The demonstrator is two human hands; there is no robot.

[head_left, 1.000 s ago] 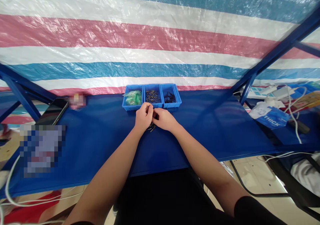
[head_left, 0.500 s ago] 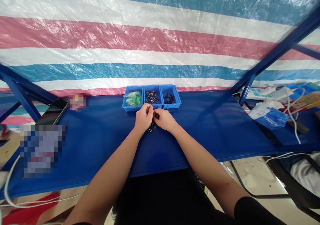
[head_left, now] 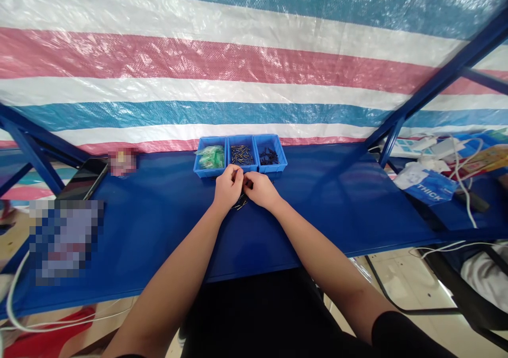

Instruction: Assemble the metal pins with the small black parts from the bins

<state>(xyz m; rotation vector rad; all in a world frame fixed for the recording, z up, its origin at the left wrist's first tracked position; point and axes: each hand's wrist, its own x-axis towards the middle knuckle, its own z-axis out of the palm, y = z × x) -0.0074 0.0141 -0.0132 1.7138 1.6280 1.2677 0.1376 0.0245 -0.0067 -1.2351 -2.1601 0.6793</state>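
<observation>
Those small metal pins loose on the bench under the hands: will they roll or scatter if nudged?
The pins look thin and slender, so probably light and apt to roll on the smooth blue bench. They lie in a loose heap, so a push would likely scatter them. Likely stiff.

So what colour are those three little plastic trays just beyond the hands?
The three small plastic trays are bright blue, matching the blue tabletop; the head view shows it.

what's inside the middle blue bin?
The middle blue bin holds loose thin metal pins, brass-looking. Its bottom under the pile is covered; the near wall hides the front edge.
</observation>
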